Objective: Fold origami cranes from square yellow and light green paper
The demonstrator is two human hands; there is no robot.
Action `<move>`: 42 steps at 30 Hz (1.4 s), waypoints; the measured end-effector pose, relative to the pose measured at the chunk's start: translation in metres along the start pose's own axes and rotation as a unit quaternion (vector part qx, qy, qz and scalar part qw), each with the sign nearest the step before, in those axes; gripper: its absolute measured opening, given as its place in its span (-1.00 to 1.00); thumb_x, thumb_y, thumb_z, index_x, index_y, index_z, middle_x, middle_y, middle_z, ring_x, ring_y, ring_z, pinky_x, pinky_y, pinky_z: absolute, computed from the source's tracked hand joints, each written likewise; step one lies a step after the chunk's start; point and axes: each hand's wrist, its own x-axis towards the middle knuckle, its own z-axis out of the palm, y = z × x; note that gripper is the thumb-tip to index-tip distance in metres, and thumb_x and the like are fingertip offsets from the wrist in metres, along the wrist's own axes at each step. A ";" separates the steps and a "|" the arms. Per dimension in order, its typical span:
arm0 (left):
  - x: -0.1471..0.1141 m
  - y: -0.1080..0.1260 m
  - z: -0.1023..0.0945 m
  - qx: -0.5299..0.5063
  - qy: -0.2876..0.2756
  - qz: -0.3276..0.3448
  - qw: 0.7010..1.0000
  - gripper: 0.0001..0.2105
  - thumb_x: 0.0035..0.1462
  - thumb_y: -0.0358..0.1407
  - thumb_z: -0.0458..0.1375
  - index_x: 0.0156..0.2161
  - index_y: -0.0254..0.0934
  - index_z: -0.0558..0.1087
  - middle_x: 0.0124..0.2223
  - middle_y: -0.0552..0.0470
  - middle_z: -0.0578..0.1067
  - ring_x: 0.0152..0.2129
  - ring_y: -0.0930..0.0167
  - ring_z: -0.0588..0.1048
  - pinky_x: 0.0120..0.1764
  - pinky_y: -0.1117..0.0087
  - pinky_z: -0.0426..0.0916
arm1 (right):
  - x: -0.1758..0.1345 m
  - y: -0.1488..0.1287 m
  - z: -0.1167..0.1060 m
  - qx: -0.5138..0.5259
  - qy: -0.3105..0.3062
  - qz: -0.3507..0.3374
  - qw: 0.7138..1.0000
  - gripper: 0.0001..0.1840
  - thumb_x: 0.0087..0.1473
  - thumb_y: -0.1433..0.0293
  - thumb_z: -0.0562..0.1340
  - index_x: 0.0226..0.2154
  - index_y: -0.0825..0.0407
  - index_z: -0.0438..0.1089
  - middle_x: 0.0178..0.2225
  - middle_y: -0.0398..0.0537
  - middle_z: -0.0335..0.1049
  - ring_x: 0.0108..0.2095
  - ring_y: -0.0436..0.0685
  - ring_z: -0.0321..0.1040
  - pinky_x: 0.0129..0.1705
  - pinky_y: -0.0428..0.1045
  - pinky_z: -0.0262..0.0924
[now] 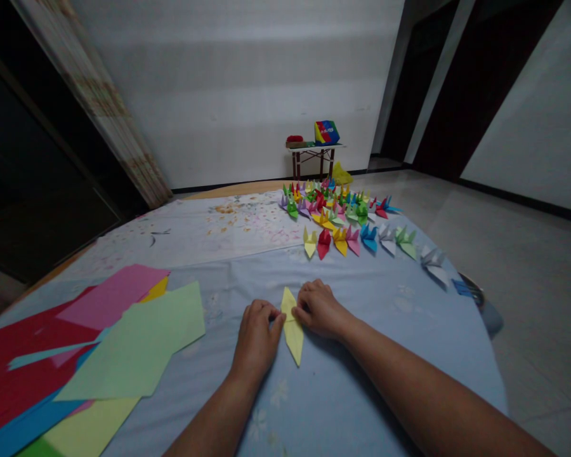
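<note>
A pale yellow folded paper [294, 339], long and pointed at both ends, lies on the blue cloth in front of me. My left hand [258, 336] is closed, with thumb and forefinger pinching the paper's left edge near its middle. On the opposite edge, my right hand [321, 309] grips the paper with curled fingers, its thumb pressed close to the fold. Beyond my hands stands a row of finished paper cranes, among them a yellow crane [309, 242], a red crane [324, 243] and a blue crane [369, 238].
Coloured sheets, including a light green sheet [143, 346] and a pink sheet [117, 295], overlap at the left. Many more cranes crowd the table's far right. A grey crane [435, 266] sits near the right edge. A small side table [316, 149] stands by the wall.
</note>
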 end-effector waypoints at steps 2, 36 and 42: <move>0.000 0.002 0.000 0.015 0.003 -0.003 1.000 -0.87 0.06 -0.33 0.03 -0.45 -0.26 0.39 -0.35 -0.02 0.38 -0.32 0.31 0.35 -0.21 0.26 0.26 | 0.001 0.000 0.001 -0.004 0.000 -0.001 1.000 -0.83 -0.01 0.34 0.16 -0.53 0.08 0.34 -0.35 -0.02 0.29 -0.23 0.12 0.09 -0.28 -0.02 -0.13; -0.009 0.005 0.003 0.181 -0.011 0.023 0.983 -0.68 0.14 -0.28 -0.01 0.01 -0.03 0.33 -0.06 -0.06 0.30 -0.11 0.27 0.25 -0.09 0.24 0.21 | -0.007 0.016 -0.008 -0.019 0.096 -0.015 0.995 -0.72 0.07 0.35 0.10 -0.13 -0.12 0.34 -0.13 -0.04 0.26 -0.08 0.17 0.02 -0.13 0.07 -0.09; -0.010 0.008 -0.002 0.194 0.020 0.048 0.980 -0.70 0.12 -0.29 0.02 -0.01 -0.17 0.33 -0.08 -0.07 0.33 -0.13 0.29 0.26 -0.10 0.25 0.21 | -0.013 0.002 -0.009 -0.043 0.024 -0.087 0.995 -0.75 0.09 0.30 0.08 -0.19 -0.19 0.39 -0.03 -0.09 0.22 -0.03 0.21 -0.06 -0.10 0.12 -0.11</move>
